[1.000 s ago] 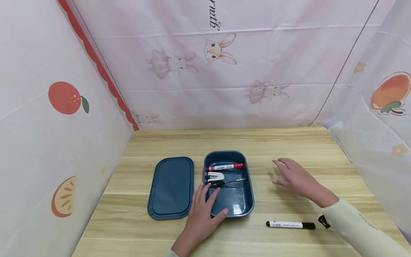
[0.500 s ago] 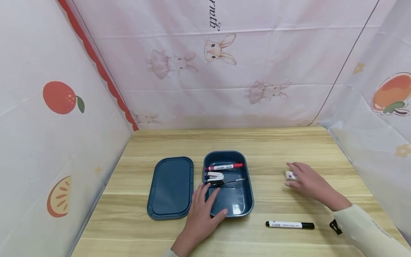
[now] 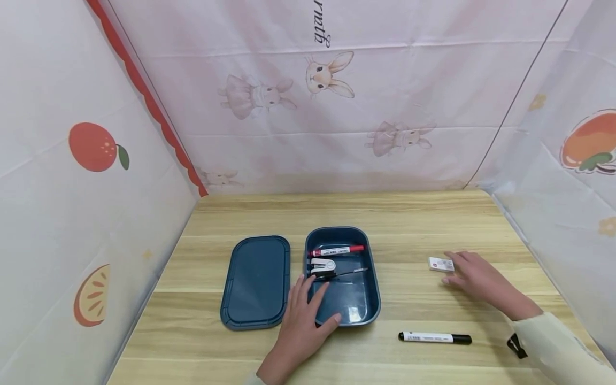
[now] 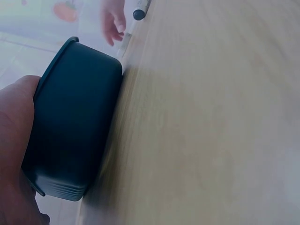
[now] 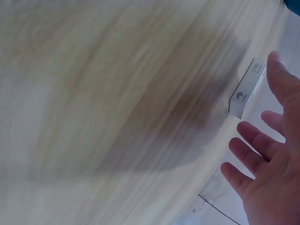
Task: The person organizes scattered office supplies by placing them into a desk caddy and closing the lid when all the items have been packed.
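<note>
My left hand (image 3: 302, 325) rests with spread fingers across the near left corner of a dark blue open box (image 3: 376, 299). In the left wrist view that hand (image 4: 14, 140) lies along the rim. Inside the box are a red-capped marker (image 3: 337, 251), a small white stapler (image 3: 322, 264) and a thin black pen (image 3: 353, 271). My right hand (image 3: 474, 278) hovers over the right end of a small white box (image 3: 438, 264) printed with dark characters. In the right wrist view its fingers are spread apart beside the small box (image 5: 246, 89).
A dark blue lid (image 3: 256, 282) lies left of the box. Nearer the front are a black-and-white marker (image 3: 434, 337) and a black binder clip (image 3: 516, 346), the clip partly under the right sleeve (image 3: 558, 342). Printed cloth walls (image 3: 289, 144) border the table.
My right hand has moved right and slightly nearer, from beside the blue box to the small white box, which has come into view. The left hand stays where it was.
</note>
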A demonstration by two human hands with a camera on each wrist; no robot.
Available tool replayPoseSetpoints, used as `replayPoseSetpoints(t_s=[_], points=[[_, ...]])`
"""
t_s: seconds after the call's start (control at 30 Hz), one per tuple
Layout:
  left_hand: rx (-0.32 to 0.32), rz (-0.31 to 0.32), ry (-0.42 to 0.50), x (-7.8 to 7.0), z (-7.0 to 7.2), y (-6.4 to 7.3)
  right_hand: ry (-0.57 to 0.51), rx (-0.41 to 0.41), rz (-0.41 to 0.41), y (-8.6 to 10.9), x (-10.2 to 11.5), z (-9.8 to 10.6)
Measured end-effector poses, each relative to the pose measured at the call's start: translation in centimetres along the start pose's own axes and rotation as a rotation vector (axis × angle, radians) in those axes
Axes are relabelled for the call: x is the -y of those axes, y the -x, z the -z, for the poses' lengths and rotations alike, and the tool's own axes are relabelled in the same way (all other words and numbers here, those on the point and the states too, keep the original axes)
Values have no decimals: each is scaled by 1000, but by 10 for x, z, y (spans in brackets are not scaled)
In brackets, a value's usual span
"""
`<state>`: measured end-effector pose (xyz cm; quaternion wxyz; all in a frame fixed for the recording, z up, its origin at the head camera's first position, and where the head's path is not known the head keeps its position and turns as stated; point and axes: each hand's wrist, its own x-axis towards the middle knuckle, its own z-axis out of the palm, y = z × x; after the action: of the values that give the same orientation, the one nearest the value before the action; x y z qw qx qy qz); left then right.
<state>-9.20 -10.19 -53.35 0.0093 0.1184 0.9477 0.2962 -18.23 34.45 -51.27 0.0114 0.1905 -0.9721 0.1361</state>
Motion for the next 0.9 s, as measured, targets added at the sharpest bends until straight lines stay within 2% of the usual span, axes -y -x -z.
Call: replayPoseSetpoints(t_s=[0.5, 0.73, 0.9], points=[[-1, 8, 0, -3, 1, 0, 63, -110, 81, 4, -5, -3], [5, 17, -3, -3, 1, 0, 56, -65, 46, 0, -7, -5], [0, 13, -6, -3, 1, 0, 83, -80, 67, -2, -6, -6]])
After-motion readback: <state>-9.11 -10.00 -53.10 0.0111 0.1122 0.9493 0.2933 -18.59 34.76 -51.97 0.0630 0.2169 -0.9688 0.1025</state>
